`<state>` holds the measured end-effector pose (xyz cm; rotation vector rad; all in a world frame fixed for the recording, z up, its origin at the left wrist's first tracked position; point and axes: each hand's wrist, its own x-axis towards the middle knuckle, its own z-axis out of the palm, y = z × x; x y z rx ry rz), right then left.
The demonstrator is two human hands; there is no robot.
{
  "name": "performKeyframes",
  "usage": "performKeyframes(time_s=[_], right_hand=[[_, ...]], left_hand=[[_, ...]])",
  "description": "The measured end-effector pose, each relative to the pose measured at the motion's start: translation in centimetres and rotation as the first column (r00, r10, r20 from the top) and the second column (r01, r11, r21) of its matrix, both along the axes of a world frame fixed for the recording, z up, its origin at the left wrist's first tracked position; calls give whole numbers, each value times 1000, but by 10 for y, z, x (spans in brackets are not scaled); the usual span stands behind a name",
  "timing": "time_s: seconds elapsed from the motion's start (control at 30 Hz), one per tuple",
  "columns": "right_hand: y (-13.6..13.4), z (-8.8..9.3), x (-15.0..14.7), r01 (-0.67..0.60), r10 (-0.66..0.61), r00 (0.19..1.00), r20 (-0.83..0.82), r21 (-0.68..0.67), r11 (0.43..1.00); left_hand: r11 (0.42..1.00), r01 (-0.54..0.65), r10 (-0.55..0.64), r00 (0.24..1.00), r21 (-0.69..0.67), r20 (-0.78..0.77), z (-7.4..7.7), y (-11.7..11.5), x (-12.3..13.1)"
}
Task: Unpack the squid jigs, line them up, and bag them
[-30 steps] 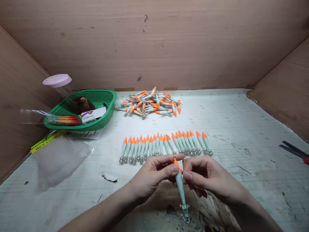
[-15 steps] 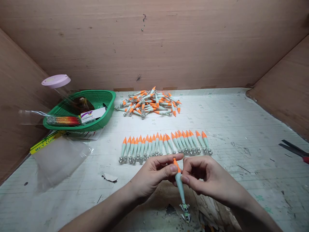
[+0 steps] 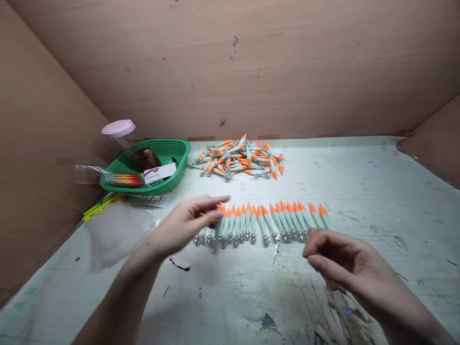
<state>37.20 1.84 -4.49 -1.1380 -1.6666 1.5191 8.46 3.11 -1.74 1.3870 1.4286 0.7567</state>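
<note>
My left hand (image 3: 196,218) pinches a squid jig (image 3: 216,230), orange at the top and pale green below, blurred by motion and hanging in front of the left part of a row. That row of squid jigs (image 3: 253,223) lies side by side, orange tips away from me and metal hook crowns toward me. My right hand (image 3: 341,268) is at the right, below the row's right end. Its thumb and forefinger are curled together; anything between them is too small or hidden to make out.
Behind the row lies a loose pile of squid jigs (image 3: 240,158). At the left stands a green basket (image 3: 181,160) holding a pink-lidded container (image 3: 118,128), a white card and bagged red-yellow lures. A clear plastic bag (image 3: 118,235) with a yellow header lies before it. Wooden panels (image 3: 269,76) enclose the table.
My hands have moved apart. The left has carried the squid jig leftward and away from me to the row; the right has let go of the jig and moved right. The view has shifted.
</note>
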Motion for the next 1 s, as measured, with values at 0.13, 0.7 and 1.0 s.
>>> performKeyframes(time_s=[0.13,0.7,1.0], right_hand=[[2,-7,1,137,-137,991,10,-26,990],[25,3,2,240,-298,936,188,277,930],[163,-25,-32,144,-463,693,552,523,840]], left_hand=[[982,-190,160,842,-6,-515,-12,24,-53],[988,-153,120,704,16,-700,-35,34,-50],[910,340,4,565,237,-825,-41,111,38]])
